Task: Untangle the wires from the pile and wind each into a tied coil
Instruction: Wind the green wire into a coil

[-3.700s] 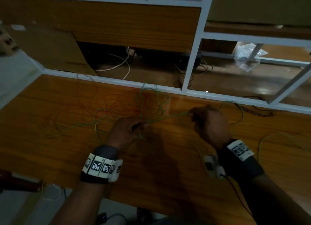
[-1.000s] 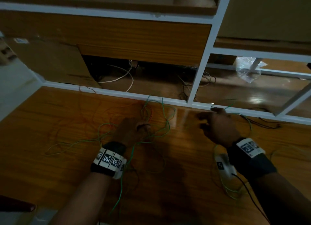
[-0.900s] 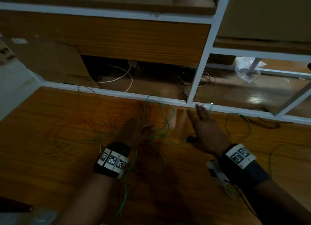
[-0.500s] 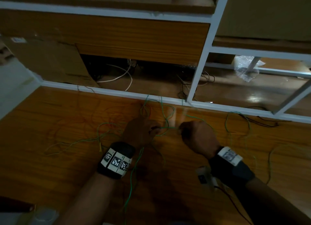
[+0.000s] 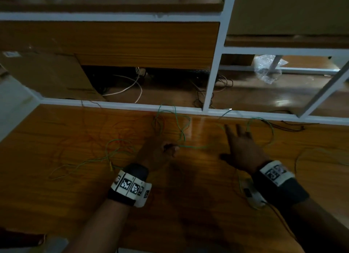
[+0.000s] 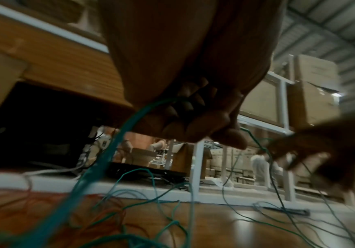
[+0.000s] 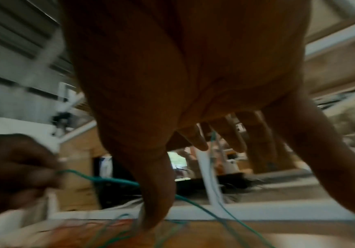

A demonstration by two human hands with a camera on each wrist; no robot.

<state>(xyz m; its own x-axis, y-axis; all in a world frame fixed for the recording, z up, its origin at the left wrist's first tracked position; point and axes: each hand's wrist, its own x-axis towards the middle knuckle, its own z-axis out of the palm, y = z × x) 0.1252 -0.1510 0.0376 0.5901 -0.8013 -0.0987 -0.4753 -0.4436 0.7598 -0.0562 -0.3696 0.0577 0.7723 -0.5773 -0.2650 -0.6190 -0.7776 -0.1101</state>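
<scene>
Left hand (image 5: 160, 152) gripping green wire (image 5: 196, 147), right hand (image 5: 243, 150) seemingly spread

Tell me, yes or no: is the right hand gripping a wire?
No: the right hand is spread, fingers straight, over the wooden table.

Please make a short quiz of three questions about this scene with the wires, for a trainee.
1. True or false: the left hand grips a green wire.
2. The fingers of the right hand are: A curled in a fist, B spread straight, C wrapped round a coil.
3. Fill in: the wires lie on a wooden ____.

Key: 1 true; 2 B; 3 table.
</scene>
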